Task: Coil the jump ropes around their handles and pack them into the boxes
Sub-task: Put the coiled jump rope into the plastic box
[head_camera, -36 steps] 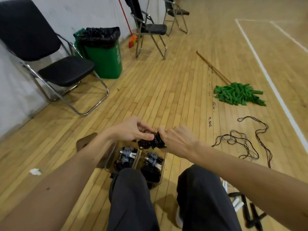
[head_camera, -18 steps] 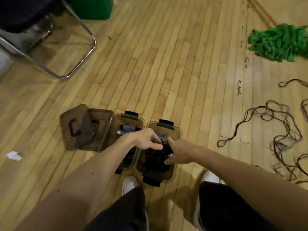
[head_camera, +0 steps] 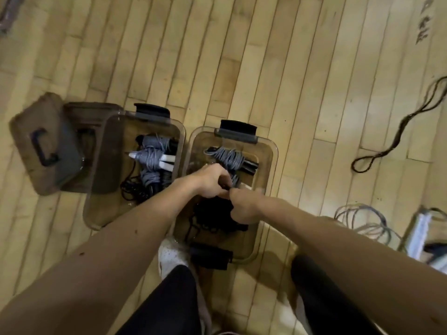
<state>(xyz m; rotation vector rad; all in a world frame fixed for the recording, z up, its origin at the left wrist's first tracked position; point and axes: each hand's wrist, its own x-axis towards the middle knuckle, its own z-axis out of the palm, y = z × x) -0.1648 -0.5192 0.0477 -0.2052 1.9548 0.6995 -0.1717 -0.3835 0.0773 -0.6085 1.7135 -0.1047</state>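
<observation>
Two clear brown boxes stand side by side on the wooden floor. The left box (head_camera: 96, 213) holds several coiled grey ropes (head_camera: 151, 155) with white and black handles. The right box (head_camera: 268, 151) has a coiled grey rope (head_camera: 228, 157) at its far end. My left hand (head_camera: 209, 181) and my right hand (head_camera: 242, 207) meet inside the right box, fingers curled around a coiled black jump rope (head_camera: 212, 213) that sits low in the box. Part of the black rope is hidden under my hands.
Two brown lids (head_camera: 46, 143) with a black handle lie left of the boxes. Loose ropes lie on the floor at right: a dark one (head_camera: 396, 131) and a grey one (head_camera: 362, 221) beside white handles (head_camera: 419, 230). My white shoe (head_camera: 173, 258) is beside the right box's near latch.
My view tipped down from the hall to the boxes. Both hands lowered the black coiled rope from in front of me into the right box.
</observation>
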